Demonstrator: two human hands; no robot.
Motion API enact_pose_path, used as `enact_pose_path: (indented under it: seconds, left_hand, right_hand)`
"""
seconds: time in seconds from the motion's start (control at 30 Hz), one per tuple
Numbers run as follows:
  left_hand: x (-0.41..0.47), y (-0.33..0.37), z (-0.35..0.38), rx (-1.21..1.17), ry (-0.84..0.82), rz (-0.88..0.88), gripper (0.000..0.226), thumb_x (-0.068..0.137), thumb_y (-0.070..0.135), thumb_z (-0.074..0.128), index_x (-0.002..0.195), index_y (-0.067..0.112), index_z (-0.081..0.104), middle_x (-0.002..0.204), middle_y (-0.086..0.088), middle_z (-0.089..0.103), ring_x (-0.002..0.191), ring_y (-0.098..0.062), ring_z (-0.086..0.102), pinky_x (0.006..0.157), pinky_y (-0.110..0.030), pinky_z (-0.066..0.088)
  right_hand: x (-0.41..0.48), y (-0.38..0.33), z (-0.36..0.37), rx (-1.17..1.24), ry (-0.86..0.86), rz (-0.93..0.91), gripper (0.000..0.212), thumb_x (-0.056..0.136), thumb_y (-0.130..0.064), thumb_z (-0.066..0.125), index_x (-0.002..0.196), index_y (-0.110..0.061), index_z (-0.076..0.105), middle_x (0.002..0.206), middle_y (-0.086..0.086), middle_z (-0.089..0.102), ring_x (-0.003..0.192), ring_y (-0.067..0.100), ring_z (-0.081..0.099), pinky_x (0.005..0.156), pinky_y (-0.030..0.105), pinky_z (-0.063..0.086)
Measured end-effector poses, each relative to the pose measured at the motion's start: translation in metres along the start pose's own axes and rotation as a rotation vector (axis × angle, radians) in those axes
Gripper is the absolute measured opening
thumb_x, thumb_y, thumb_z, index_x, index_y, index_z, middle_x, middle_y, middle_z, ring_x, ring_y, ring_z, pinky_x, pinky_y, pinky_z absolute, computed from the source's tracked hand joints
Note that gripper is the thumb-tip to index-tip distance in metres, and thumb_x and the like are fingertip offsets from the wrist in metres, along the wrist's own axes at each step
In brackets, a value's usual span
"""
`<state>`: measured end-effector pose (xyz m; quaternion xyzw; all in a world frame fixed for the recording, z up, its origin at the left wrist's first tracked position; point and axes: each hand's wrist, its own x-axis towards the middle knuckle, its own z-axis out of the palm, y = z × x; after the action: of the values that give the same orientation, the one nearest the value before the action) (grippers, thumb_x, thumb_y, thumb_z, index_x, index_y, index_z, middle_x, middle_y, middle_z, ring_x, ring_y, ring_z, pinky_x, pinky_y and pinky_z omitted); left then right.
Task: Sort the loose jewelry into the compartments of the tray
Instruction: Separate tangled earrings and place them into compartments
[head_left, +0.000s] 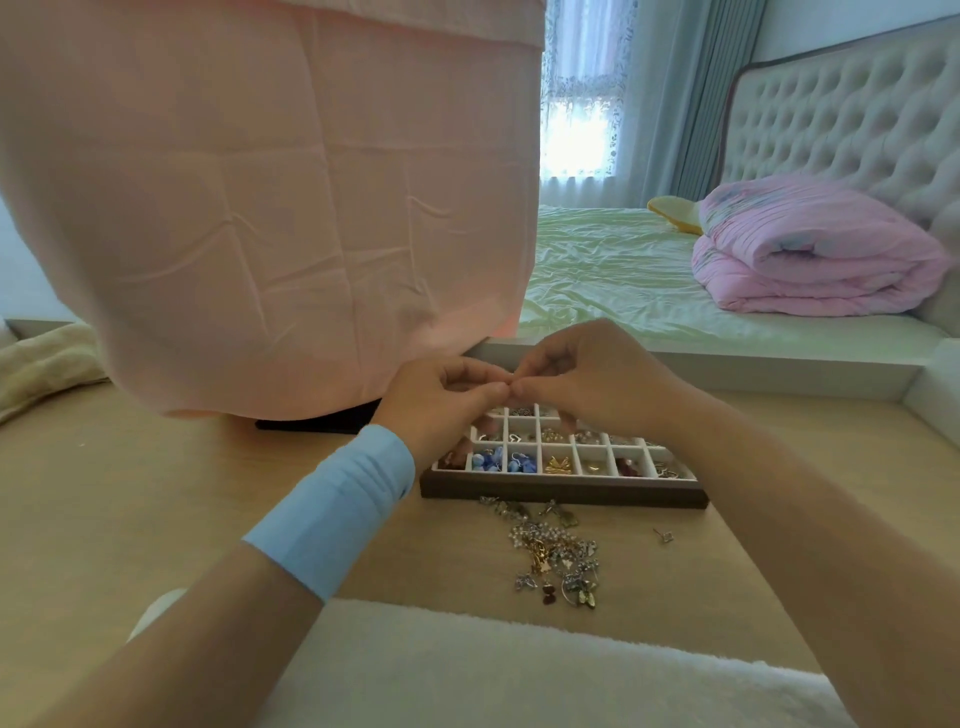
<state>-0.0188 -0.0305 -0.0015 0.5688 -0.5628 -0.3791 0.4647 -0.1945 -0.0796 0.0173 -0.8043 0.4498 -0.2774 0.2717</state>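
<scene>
Hanging pink cloth: hem reaches the table at far left, just beside the left hand; a piece flicked that way could slip beneath it
Left hand: fingers curled, thumb tip against the right hand's; what they pinch is too small to see
Right hand: curled likewise, above the tray's far rows; a slip may land the piece in a wrong compartment
Tray: centre, near row holding pieces
Loose jewelry: tangled heap just near of the tray; tugging one piece may drag others
Stud: alone at right; a sweeping right forearm might brush it away
</scene>
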Motion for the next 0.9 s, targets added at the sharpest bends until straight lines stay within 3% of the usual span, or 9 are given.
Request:
enact_pose_path:
  seconds: [0.1, 0.2, 0.33, 0.4, 0.5, 0.7, 0.9]
  left_hand:
    - [0.026, 0.008, 0.013, 0.091, -0.06, 0.068, 0.009, 0.088, 0.021, 0.068, 0.095, 0.024, 0.074, 0.089, 0.007, 0.075, 0.071, -0.006, 0.066, 0.059, -0.021, 0.054]
    - [0.049, 0.001, 0.025, 0.216, -0.049, 0.15, 0.011, 0.09, 0.023, 0.066, 0.095, 0.029, 0.073, 0.092, 0.013, 0.071, 0.083, -0.003, 0.063, 0.08, -0.025, 0.052]
    - [0.063, -0.02, 0.031, 0.6, -0.074, 0.188, 0.02, 0.094, 0.027, 0.058, 0.109, 0.036, 0.067, 0.117, 0.011, 0.063, 0.111, -0.011, 0.054, 0.104, -0.035, 0.042]
    - [0.065, -0.028, 0.03, 0.798, -0.116, 0.229, 0.028, 0.096, 0.031, 0.054, 0.123, 0.036, 0.06, 0.134, 0.009, 0.055, 0.127, -0.015, 0.041, 0.111, -0.037, 0.032]
    - [0.067, -0.036, 0.026, 0.901, -0.179, 0.222, 0.038, 0.098, 0.035, 0.05, 0.136, 0.032, 0.05, 0.143, 0.007, 0.046, 0.135, -0.015, 0.032, 0.112, -0.036, 0.026]
    - [0.072, -0.047, 0.028, 0.911, -0.177, 0.251, 0.043, 0.096, 0.04, 0.051, 0.138, 0.029, 0.049, 0.144, 0.004, 0.044, 0.135, -0.018, 0.03, 0.114, -0.038, 0.029]
    - [0.074, -0.049, 0.029, 0.899, -0.167, 0.251, 0.044, 0.096, 0.041, 0.051, 0.138, 0.031, 0.049, 0.144, 0.005, 0.044, 0.135, -0.018, 0.029, 0.115, -0.038, 0.028]
  right_hand:
    - [0.006, 0.016, -0.016, -0.019, 0.09, 0.043, 0.008, 0.088, -0.03, 0.075, 0.084, -0.024, 0.078, 0.062, -0.013, 0.071, 0.046, 0.004, 0.059, 0.054, 0.015, 0.048]
    - [0.011, 0.038, -0.026, -0.147, 0.127, 0.081, 0.011, 0.091, -0.035, 0.071, 0.091, -0.026, 0.077, 0.084, -0.015, 0.071, 0.051, -0.008, 0.058, 0.067, 0.02, 0.046]
    - [0.018, 0.058, -0.023, -0.283, 0.055, 0.147, 0.006, 0.094, -0.034, 0.067, 0.092, -0.033, 0.072, 0.096, -0.017, 0.067, 0.092, 0.005, 0.063, 0.093, 0.033, 0.049]
    - [0.024, 0.059, -0.017, -0.331, 0.012, 0.146, 0.005, 0.095, -0.034, 0.067, 0.092, -0.034, 0.071, 0.1, -0.016, 0.068, 0.1, 0.009, 0.062, 0.097, 0.036, 0.049]
    - [0.035, 0.055, -0.009, -0.447, -0.053, 0.129, 0.006, 0.095, -0.035, 0.066, 0.095, -0.034, 0.072, 0.104, -0.014, 0.066, 0.098, 0.009, 0.06, 0.093, 0.036, 0.05]
    - [0.045, 0.049, 0.0, -0.659, -0.177, 0.154, 0.004, 0.093, -0.036, 0.066, 0.091, -0.038, 0.069, 0.092, -0.014, 0.059, 0.086, 0.009, 0.058, 0.076, 0.032, 0.051]
    - [0.051, 0.036, 0.007, -0.874, -0.193, 0.195, 0.014, 0.096, -0.035, 0.058, 0.102, -0.033, 0.07, 0.104, -0.006, 0.063, 0.093, 0.017, 0.06, 0.069, 0.03, 0.046]
